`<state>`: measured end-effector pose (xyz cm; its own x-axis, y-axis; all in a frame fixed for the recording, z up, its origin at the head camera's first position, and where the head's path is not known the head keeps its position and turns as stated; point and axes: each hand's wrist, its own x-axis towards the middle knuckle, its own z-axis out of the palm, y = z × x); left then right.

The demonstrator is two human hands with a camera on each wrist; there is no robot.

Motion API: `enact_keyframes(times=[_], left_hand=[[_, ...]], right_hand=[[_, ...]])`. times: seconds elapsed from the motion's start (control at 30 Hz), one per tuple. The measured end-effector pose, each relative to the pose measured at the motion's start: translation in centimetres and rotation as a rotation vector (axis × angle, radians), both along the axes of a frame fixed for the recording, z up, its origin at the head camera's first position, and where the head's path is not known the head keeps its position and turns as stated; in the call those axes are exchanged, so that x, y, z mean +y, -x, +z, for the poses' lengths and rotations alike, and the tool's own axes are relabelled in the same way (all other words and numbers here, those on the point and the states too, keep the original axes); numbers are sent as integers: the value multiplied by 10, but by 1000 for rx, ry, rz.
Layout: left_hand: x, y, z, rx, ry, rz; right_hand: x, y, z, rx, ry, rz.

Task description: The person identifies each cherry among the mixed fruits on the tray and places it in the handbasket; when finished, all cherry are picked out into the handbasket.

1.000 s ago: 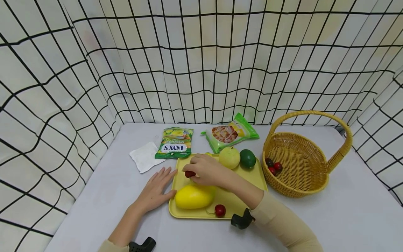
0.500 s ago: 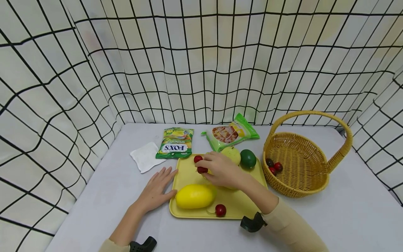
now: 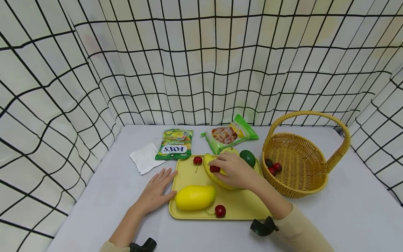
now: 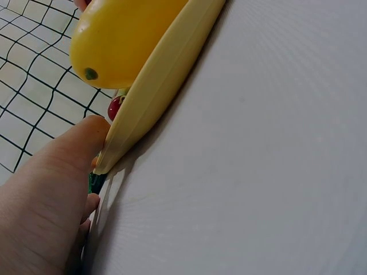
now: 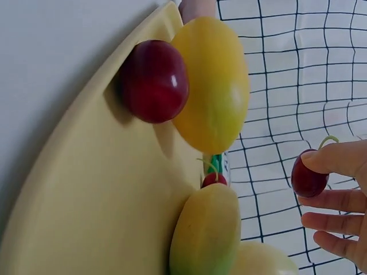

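Observation:
Above the yellow tray (image 3: 242,210), my right hand (image 3: 236,170) pinches a dark red cherry (image 5: 309,175) between thumb and fingers, its green stem showing in the right wrist view. My left hand (image 3: 156,190) lies flat with fingers spread at the tray's left side, thumb touching the rim. On the tray are a yellow mango (image 3: 195,197), a cherry (image 3: 220,211) near the front edge and another cherry (image 3: 197,160) at the back left. A long yellow fruit (image 3: 210,164) lies partly hidden under my right hand, with a pale yellow round fruit (image 3: 231,150) behind it.
A wicker basket (image 3: 296,187) with a tall handle stands right of the tray, holding several small dark and red fruits. A dark green fruit (image 3: 247,158) sits at the tray's back right. Behind lie a green FOX'S bag (image 3: 175,144), another snack bag (image 3: 228,134) and a white cloth (image 3: 146,157).
My right hand has moved right across the tray with the cherry in its grip, uncovering the cherry at the back left and part of the long yellow fruit. My left hand has stayed put.

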<state>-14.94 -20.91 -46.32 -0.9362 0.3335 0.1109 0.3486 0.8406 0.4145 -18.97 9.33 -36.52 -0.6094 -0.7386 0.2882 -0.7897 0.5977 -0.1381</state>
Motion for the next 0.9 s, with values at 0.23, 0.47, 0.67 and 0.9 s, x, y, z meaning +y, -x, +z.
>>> enact_keyframes(times=[0.23, 0.47, 0.67, 0.9], left_hand=[[0, 1, 1, -7, 5, 7], [0, 2, -1, -18, -6, 6], [0, 3, -2, -14, -6, 9], [0, 3, -2, -23, -6, 7]], right_hand=[[14, -3, -6, 23, 11, -15], [31, -7, -8, 50, 63, -46], [44, -9, -13, 69, 69, -73], [59, -13, -20, 66, 99, -122]])
